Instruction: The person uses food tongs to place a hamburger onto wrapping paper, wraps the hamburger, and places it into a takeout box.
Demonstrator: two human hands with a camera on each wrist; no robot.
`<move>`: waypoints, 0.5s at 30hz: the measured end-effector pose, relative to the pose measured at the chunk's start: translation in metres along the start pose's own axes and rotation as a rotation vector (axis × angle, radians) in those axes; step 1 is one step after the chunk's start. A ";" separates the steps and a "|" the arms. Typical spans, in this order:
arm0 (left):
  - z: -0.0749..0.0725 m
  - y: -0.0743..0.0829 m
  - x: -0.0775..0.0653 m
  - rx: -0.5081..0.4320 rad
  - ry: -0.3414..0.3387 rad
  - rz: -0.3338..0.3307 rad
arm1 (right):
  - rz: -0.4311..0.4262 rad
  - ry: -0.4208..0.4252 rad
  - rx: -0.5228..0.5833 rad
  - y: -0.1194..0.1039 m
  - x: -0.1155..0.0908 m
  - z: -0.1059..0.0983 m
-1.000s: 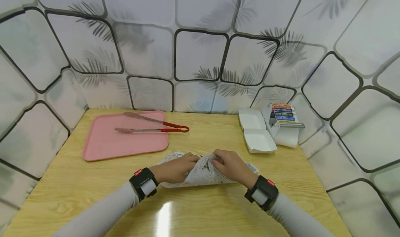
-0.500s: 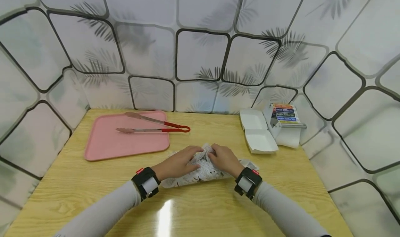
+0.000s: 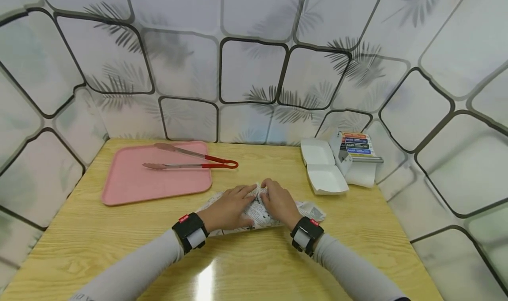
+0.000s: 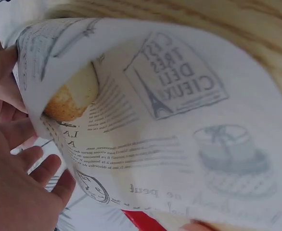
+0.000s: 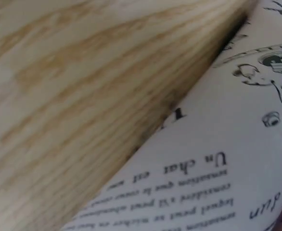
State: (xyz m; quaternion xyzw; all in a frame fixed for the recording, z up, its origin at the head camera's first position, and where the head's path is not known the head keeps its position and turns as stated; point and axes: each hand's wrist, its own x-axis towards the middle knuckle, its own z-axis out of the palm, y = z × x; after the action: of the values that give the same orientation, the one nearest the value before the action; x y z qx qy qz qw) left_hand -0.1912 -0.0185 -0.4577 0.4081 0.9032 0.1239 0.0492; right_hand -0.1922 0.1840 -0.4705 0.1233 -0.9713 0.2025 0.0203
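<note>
A sheet of printed food wrapping paper [image 3: 263, 215] lies folded over at the middle of the table, with both my hands on it. Through its open left end, the left wrist view shows a piece of bread [image 4: 69, 98], pale with a golden-brown crust; the rest is hidden by paper. My left hand [image 3: 230, 207] rests on the wrap's left part with fingers spread. My right hand [image 3: 279, 203] has its fingers curled at the far folded edge, pinching the paper near the left fingertips. Printed paper [image 5: 237, 159] fills the right wrist view's lower right.
A pink tray [image 3: 158, 182] stands at the back left, with red-handled metal tongs [image 3: 220, 162] lying across its right edge. An open white takeaway box [image 3: 327, 177] and a dispenser with colourful labels [image 3: 357, 146] stand at the back right. The wooden table [image 3: 131, 235] meets a patterned wall.
The raised paper flap has been folded down and away over the wrap. My left hand has let go and flattened onto the paper; my right hand has moved left along the fold.
</note>
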 end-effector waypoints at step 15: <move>-0.004 0.002 0.011 0.025 -0.094 -0.064 | -0.194 -0.337 0.125 0.014 0.003 -0.010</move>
State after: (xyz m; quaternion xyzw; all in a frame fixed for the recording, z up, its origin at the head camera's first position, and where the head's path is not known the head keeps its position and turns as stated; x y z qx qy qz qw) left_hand -0.1980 -0.0098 -0.4528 0.3848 0.9140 0.0916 0.0903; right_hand -0.1991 0.1996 -0.4664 0.2493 -0.9300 0.2361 -0.1310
